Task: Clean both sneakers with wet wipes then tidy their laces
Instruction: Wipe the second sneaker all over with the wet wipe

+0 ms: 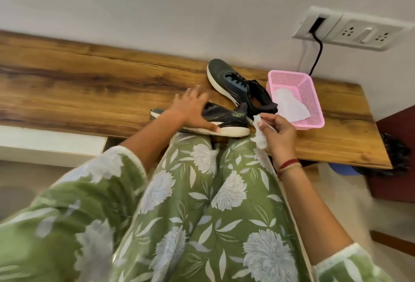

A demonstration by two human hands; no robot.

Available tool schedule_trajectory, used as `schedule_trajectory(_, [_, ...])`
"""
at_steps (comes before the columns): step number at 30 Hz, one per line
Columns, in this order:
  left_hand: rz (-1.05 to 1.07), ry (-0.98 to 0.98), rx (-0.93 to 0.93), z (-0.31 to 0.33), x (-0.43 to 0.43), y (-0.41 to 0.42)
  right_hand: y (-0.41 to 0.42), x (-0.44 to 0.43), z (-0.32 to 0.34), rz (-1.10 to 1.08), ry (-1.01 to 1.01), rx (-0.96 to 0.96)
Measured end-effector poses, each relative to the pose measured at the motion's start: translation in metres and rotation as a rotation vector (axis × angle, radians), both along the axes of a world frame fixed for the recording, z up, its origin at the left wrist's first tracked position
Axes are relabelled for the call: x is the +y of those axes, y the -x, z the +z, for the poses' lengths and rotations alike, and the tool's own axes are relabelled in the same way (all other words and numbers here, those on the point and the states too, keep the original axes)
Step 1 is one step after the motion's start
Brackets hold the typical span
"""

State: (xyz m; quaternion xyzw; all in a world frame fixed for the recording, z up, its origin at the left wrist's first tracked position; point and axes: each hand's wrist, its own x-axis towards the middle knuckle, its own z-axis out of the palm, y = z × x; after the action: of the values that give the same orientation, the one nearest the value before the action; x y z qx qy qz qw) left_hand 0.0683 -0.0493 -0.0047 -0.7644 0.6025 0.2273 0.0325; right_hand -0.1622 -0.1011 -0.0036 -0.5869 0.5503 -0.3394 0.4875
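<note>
Woodgrain tabletop (78, 84), long and brown, runs against a white wall (179, 12), and most of its bare surface lies to the left of the work. The right end is crowded. There the far dark sneaker with a white sole (224, 77) rests at an angle, its heel just beside the pink perforated plastic basket (314, 111) and crossing behind the heel of the near dark sneaker (233, 120).

The near sneaker lies along the table's front edge, just above the person's lap, so a hard wipe toward the body could push it off. Sliding it left or back would give safer room.

By my reading the task is in its wiping stage. A flat white wipe (289, 106) already lies in the basket, perhaps used. How clean either shoe is cannot be told, and the far sneaker's black laces look loose and not yet tidied.

The left hand (193, 111) lies spread over the near sneaker, fingers apart and thumb on the white sole, steadying it. The right hand (278, 133) pinches a crumpled white wet wipe (261, 140) by that sneaker's heel.
</note>
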Motion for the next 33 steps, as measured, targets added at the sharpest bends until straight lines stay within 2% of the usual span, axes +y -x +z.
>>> schedule_trajectory(4, [-0.023, -0.08, -0.131, -0.015, 0.027, -0.026, -0.035, -0.003, -0.02, -0.009, 0.076, 0.205])
schedule_trajectory(9, [-0.061, 0.142, -0.163, -0.028, 0.032, -0.021, -0.06, 0.009, -0.023, 0.007, 0.265, 0.411])
schedule_trajectory(11, [-0.074, 0.187, -0.172, -0.03, 0.032, -0.021, -0.069, 0.016, -0.021, 0.089, 0.365, 0.509])
schedule_trajectory(14, [-0.062, 0.222, -0.156, -0.034, 0.03, -0.023, -0.097, 0.034, -0.019, 0.306, 0.48, 0.552])
schedule_trajectory(15, [-0.058, 0.209, -0.14, -0.035, 0.029, -0.024, -0.105, 0.039, -0.02, 0.365, 0.475, 0.538])
schedule_trajectory(17, [-0.046, 0.125, -0.093, -0.034, 0.025, -0.029, -0.108, 0.041, -0.015, 0.349, 0.367, 0.349])
schedule_trajectory(19, [-0.037, 0.017, -0.071, -0.033, 0.023, -0.039, -0.089, 0.029, -0.005, 0.145, 0.21, 0.129])
schedule_trajectory(20, [-0.022, -0.017, -0.094, -0.033, 0.024, -0.046, -0.073, 0.02, -0.001, 0.011, 0.149, 0.095])
schedule_trajectory(22, [0.023, -0.031, -0.155, -0.034, 0.029, -0.057, -0.035, -0.005, -0.003, -0.197, 0.056, 0.163])
schedule_trajectory(23, [0.048, -0.023, -0.14, -0.036, 0.031, -0.061, -0.018, -0.015, -0.007, -0.225, -0.014, 0.233])
schedule_trajectory(26, [0.083, 0.051, 0.042, -0.041, 0.038, -0.062, -0.008, -0.026, -0.022, -0.049, -0.237, 0.331])
schedule_trajectory(28, [0.082, 0.109, 0.083, -0.042, 0.037, -0.06, -0.017, -0.026, -0.03, 0.058, -0.244, 0.412])
schedule_trajectory(33, [0.043, 0.167, 0.038, -0.041, 0.038, -0.062, -0.029, -0.011, -0.02, -0.029, -0.09, 0.496])
